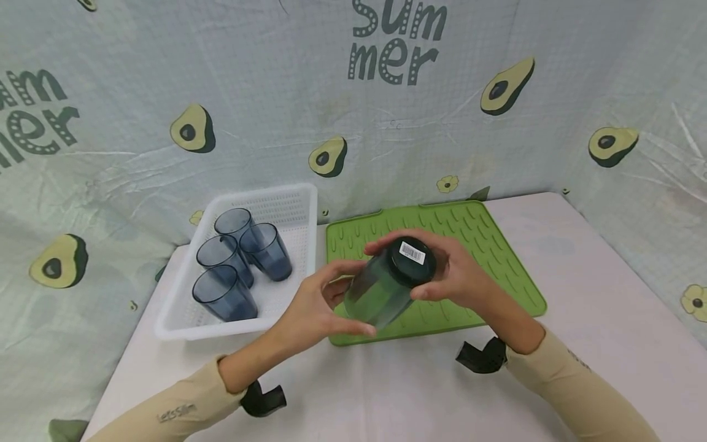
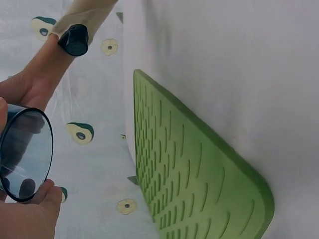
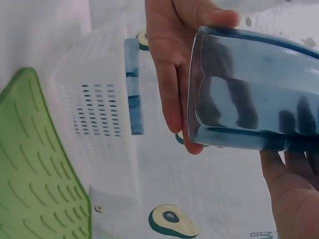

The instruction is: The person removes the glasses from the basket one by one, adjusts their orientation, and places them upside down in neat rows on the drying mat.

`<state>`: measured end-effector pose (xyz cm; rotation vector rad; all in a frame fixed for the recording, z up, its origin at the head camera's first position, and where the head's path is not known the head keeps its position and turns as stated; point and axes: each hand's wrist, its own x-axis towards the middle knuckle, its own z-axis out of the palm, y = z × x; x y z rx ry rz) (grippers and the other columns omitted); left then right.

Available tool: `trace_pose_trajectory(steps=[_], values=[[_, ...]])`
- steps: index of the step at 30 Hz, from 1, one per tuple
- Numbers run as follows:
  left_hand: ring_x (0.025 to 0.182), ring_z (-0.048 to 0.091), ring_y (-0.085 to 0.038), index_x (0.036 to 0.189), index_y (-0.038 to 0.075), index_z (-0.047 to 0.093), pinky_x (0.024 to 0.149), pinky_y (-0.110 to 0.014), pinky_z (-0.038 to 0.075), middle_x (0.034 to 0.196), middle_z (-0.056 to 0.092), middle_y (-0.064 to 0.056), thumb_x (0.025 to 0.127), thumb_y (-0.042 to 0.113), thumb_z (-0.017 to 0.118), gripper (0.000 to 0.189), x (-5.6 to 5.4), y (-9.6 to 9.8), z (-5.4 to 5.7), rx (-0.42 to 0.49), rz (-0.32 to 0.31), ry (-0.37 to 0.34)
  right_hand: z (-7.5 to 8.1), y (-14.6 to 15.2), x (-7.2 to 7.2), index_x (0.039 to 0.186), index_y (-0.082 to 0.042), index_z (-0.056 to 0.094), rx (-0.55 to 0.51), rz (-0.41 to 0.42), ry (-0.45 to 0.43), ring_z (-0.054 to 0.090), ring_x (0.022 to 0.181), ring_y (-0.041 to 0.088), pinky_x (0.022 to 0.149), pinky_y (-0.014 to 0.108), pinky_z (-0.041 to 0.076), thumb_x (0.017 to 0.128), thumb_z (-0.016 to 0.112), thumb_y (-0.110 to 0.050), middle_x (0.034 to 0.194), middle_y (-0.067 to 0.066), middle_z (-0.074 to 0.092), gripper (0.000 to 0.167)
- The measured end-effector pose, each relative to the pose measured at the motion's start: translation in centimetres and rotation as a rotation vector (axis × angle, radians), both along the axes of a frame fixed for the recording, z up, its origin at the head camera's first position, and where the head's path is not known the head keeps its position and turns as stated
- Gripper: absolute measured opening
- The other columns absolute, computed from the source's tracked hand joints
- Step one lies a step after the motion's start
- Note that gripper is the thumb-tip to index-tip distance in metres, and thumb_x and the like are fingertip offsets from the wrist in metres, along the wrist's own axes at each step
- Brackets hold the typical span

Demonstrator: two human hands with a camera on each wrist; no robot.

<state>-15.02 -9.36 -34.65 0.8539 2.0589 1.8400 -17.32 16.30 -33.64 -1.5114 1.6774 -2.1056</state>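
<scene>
A clear blue-tinted glass tumbler (image 1: 375, 294) is held tilted above the green mat, its dark base with a white barcode sticker (image 1: 412, 252) facing up and to the right. My right hand (image 1: 461, 270) grips it around the base end, thumb in front and fingers behind. Near the lower rim, my left hand (image 1: 312, 307) holds the glass between thumb and fingers. The left wrist view shows the tumbler's open mouth (image 2: 27, 154). In the right wrist view the tumbler (image 3: 244, 89) lies sideways between the left hand (image 3: 169, 64) and the right hand (image 3: 289, 194).
A white perforated basket (image 1: 306, 209) stands to the left, with several blue tumblers (image 1: 226, 294) in it. Beneath the hands lies a green ridged drying mat (image 1: 491, 258) on a white-covered table (image 1: 574, 258). Behind hangs an avocado-print cloth (image 1: 265, 80).
</scene>
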Motion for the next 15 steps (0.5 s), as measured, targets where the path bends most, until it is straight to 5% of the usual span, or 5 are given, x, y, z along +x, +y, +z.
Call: trace_pose_trajectory(steps=[5, 8, 15], values=[[0.126, 0.06, -0.025, 0.143, 0.003, 0.052, 0.099, -0.032, 0.054, 0.143, 0.055, -0.011, 0.065, -0.006, 0.092, 0.088, -0.43, 0.06, -0.18, 0.13, -0.016, -0.217, 0.64, -0.02, 0.33, 0.145, 0.0, 0.05, 0.026, -0.034, -0.058, 0.053, 0.134, 0.029, 0.103, 0.035, 0.051, 0.089, 0.081, -0.028, 0.143, 0.014, 0.057, 0.07], [0.127, 0.059, -0.024, 0.145, -0.002, 0.049, 0.096, -0.032, 0.056, 0.143, 0.054, -0.012, 0.065, -0.012, 0.089, 0.09, -0.58, 0.15, -0.35, 0.19, -0.019, -0.287, 0.94, -0.14, 0.49, 0.145, -0.001, 0.049, 0.024, -0.052, -0.099, 0.052, 0.135, 0.029, 0.105, 0.035, 0.05, 0.087, 0.083, -0.025, 0.143, 0.013, 0.057, 0.071], [0.135, 0.053, -0.026, 0.149, 0.004, 0.048, 0.108, -0.031, 0.048, 0.148, 0.052, -0.012, 0.07, -0.001, 0.091, 0.09, -0.82, -0.04, 0.21, 0.068, -0.035, -0.183, 0.99, 0.02, 0.78, 0.14, -0.001, 0.055, -0.008, -0.112, -0.077, 0.056, 0.131, 0.028, 0.103, 0.033, 0.052, 0.085, 0.085, -0.021, 0.137, 0.011, 0.063, 0.066]])
